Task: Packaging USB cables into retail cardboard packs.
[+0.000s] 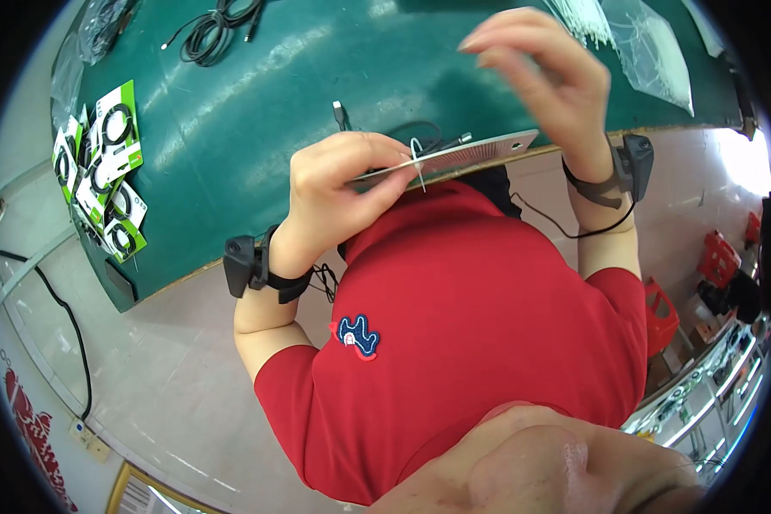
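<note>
My left hand pinches the near end of a thin flat card, seen almost edge-on at the table's front edge. A white cable tie loops through the card, with a loose end sticking down. Against the card's far side lies a dark cable with metal-tipped plugs, partly hidden by the card and my fingers. One plug points away across the table. My right hand is raised beyond the card's other end, slightly blurred, its fingers bent and apart, with nothing visible in them.
On the green table, a pile of carded cables lies at the left and a coiled black cable at the far side. White cable ties and a clear plastic bag lie far right. Red stools stand behind on the right.
</note>
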A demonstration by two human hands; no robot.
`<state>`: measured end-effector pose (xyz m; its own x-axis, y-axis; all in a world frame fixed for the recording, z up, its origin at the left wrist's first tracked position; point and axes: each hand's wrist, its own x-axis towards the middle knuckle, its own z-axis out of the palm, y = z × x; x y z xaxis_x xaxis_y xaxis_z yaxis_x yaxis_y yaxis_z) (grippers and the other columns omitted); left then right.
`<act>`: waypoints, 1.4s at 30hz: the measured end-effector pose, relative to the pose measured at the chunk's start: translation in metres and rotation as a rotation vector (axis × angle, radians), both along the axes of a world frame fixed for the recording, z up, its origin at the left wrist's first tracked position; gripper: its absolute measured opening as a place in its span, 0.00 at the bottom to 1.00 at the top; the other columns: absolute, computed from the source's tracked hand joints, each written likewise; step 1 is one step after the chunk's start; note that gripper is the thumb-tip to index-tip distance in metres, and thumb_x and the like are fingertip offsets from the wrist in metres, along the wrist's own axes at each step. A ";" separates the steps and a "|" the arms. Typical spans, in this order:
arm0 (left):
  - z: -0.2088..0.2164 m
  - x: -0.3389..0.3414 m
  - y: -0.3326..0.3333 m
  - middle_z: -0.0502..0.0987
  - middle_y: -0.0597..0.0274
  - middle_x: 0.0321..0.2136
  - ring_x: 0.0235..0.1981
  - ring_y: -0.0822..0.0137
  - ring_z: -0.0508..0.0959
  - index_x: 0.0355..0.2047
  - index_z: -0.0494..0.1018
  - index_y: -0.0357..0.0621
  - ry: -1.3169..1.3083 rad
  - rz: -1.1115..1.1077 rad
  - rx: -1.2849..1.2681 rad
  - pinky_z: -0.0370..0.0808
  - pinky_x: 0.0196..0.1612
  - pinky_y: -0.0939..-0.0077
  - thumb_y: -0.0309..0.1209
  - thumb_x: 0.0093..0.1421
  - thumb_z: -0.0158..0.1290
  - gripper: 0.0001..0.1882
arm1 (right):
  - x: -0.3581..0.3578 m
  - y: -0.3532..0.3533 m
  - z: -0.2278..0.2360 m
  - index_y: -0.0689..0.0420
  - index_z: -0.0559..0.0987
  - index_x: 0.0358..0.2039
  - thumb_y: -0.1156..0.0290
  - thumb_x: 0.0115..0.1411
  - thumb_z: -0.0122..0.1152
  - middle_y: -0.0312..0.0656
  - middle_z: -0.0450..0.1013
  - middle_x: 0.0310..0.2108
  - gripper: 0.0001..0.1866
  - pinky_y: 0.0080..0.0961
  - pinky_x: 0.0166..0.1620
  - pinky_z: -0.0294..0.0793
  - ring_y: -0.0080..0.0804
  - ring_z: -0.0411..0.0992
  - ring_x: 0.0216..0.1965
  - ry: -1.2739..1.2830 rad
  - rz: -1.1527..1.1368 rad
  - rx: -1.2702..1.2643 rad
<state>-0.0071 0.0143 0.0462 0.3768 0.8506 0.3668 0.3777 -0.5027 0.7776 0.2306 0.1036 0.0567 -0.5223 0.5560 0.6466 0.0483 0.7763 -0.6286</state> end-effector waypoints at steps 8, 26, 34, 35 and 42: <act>0.002 -0.004 0.004 0.81 0.61 0.25 0.29 0.76 0.80 0.28 0.77 0.35 -0.339 0.111 -0.960 0.76 0.31 0.84 0.26 0.52 0.66 0.09 | -0.013 -0.025 0.014 0.58 0.78 0.32 0.72 0.48 0.69 0.38 0.73 0.35 0.11 0.30 0.40 0.70 0.36 0.70 0.35 -0.292 0.148 0.189; 0.009 -0.003 0.005 0.81 0.60 0.25 0.27 0.76 0.80 0.28 0.77 0.34 -0.178 0.279 -0.447 0.77 0.31 0.83 0.28 0.51 0.66 0.11 | -0.031 -0.044 -0.016 0.60 0.78 0.31 0.80 0.44 0.70 0.41 0.71 0.31 0.13 0.27 0.29 0.69 0.35 0.70 0.27 -0.043 0.077 0.246; 0.006 0.000 0.002 0.81 0.61 0.26 0.26 0.76 0.80 0.33 0.79 0.36 -0.339 0.316 -0.511 0.78 0.32 0.82 0.27 0.51 0.66 0.11 | -0.036 -0.041 -0.025 0.60 0.77 0.31 0.82 0.46 0.70 0.41 0.71 0.30 0.12 0.25 0.28 0.68 0.33 0.70 0.27 0.025 0.021 0.186; 0.005 0.002 0.000 0.82 0.61 0.27 0.27 0.75 0.80 0.35 0.79 0.37 -0.362 0.308 -0.484 0.78 0.32 0.81 0.26 0.52 0.65 0.11 | -0.037 -0.041 -0.026 0.60 0.77 0.31 0.82 0.47 0.70 0.41 0.71 0.29 0.12 0.25 0.28 0.68 0.33 0.69 0.27 0.021 0.016 0.190; -0.003 0.000 0.002 0.82 0.60 0.31 0.30 0.70 0.81 0.40 0.79 0.43 -0.160 0.275 -0.123 0.78 0.36 0.78 0.24 0.53 0.62 0.12 | -0.039 -0.040 -0.026 0.60 0.77 0.31 0.82 0.47 0.70 0.41 0.71 0.29 0.12 0.24 0.27 0.67 0.32 0.69 0.26 0.035 0.035 0.163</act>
<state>-0.0068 0.0162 0.0434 0.0728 0.9539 0.2912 0.3541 -0.2977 0.8866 0.1915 0.0638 0.0304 -0.5153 0.4239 0.7448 -0.0006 0.8689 -0.4950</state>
